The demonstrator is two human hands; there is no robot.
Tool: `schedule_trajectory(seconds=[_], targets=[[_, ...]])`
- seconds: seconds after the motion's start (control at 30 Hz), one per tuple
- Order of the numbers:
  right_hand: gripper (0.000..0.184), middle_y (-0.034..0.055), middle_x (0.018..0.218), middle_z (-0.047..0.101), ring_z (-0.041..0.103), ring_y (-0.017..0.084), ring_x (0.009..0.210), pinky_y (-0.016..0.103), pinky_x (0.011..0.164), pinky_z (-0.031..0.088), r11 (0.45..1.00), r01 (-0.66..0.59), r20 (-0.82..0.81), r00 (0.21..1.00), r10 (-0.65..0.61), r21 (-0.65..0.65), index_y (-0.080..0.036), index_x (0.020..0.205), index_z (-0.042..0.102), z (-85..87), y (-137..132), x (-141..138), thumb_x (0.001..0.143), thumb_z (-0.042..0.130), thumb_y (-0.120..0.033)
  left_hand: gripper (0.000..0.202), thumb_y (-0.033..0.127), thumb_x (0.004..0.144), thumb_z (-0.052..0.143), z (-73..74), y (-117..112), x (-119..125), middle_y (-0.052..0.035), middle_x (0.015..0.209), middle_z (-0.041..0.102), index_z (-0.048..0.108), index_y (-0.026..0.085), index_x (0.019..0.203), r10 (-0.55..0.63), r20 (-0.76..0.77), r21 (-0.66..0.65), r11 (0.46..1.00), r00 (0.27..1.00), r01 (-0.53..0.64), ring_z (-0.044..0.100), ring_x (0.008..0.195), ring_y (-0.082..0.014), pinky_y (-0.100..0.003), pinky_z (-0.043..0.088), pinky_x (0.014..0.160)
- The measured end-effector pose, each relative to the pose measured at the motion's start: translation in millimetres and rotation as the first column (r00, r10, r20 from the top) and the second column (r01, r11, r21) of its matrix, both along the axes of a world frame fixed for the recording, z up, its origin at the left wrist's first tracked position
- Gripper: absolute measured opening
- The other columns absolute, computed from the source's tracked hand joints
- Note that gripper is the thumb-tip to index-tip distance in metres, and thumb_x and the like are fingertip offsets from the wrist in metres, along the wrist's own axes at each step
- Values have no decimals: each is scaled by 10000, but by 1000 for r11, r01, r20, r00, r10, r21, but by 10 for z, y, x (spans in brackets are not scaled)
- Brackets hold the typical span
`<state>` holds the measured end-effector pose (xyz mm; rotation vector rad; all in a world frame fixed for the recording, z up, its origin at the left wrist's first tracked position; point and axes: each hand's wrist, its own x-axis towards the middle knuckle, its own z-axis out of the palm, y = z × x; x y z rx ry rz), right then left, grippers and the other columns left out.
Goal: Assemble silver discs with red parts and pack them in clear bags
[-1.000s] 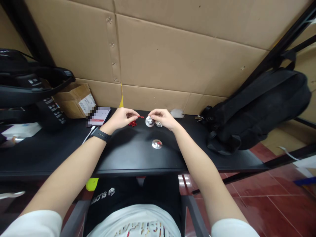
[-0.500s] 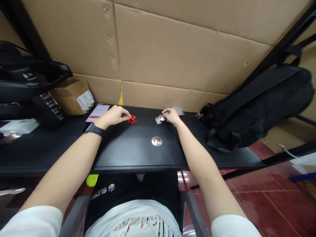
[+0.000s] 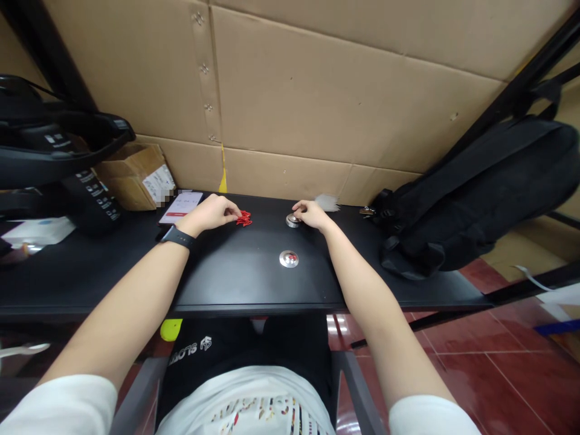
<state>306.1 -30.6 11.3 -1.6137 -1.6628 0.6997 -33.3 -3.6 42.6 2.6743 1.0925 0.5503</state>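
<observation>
My left hand [image 3: 220, 214] reaches to a small heap of red cord [image 3: 244, 219], thumb and fingertips closed at its left edge. A strand between them is too small to make out. My right hand [image 3: 312, 214] pinches the upper of some stacked shiny metal discs [image 3: 292, 222], each domed in the middle like a finger cymbal. How many lie in the stack is hidden by the fingers. Nearer to me, one more domed metal disc [image 3: 289, 259] lies flat on the black table [image 3: 235, 272], with a red reflection on its dome.
A phone [image 3: 181, 206] lies beside my left wrist, with an opened cardboard box [image 3: 136, 175] behind it. Black gear [image 3: 58, 145] stands at far left. To the right rests a black backpack [image 3: 480, 193]. Cardboard [image 3: 353, 103] walls off the table's back edge.
My right hand has moved slightly left and brought its disc onto the stack, which looks more aligned now. My left hand stays at the red cord.
</observation>
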Motion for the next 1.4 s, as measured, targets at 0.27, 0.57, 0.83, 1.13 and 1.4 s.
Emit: schedule_trajectory(seconds=[0.27, 0.57, 0.83, 1.13, 1.4], targets=[[135, -4, 765, 725, 656, 104, 654, 221, 712, 510, 999, -54, 96, 994, 54, 2, -157, 925, 693, -59, 52, 11, 819, 702, -75, 240, 358, 810, 651, -61, 10, 36, -44, 898, 822, 834, 225, 891, 11, 5, 26, 1000, 1000, -12, 735, 772, -201, -283, 514, 771], [242, 22, 876, 731, 637, 110, 708, 229, 713, 488, 989, -139, 158, 979, 128, 55, -158, 964, 744, -89, 55, 61, 759, 824, -258, 163, 327, 736, 683, -79, -14, 88, -18, 758, 777, 792, 224, 801, 21, 34, 39, 999, 999, -22, 686, 677, -169, -256, 480, 670], [184, 24, 881, 762, 632, 124, 735, 245, 754, 472, 974, -209, 305, 937, 172, 93, -174, 905, 780, -13, -20, 12, 753, 823, -268, 149, 305, 770, 690, -116, -34, 135, -30, 810, 746, 772, 205, 843, -36, 30, 41, 999, 999, 35, 660, 714, -169, -262, 471, 703], [50, 47, 832, 779, 691, 171, 777, 265, 767, 494, 981, -168, 377, 918, 122, 93, -197, 807, 781, 125, -95, 13, 787, 816, -168, 318, 327, 968, 610, -225, -634, 795, -110, 1236, 713, 717, 236, 1253, -452, 105, 2, 891, 886, 455, 660, 1159, -244, -358, 478, 1027], [104, 70, 977, 785, 689, 189, 863, 274, 801, 492, 975, -175, 454, 886, 94, 140, -194, 931, 788, 119, -95, -1, 833, 792, -227, 182, 298, 974, 615, -320, -768, 960, -59, 971, 757, 789, 247, 958, -512, 185, -53, 847, 839, 529, 686, 934, -205, -326, 493, 896]])
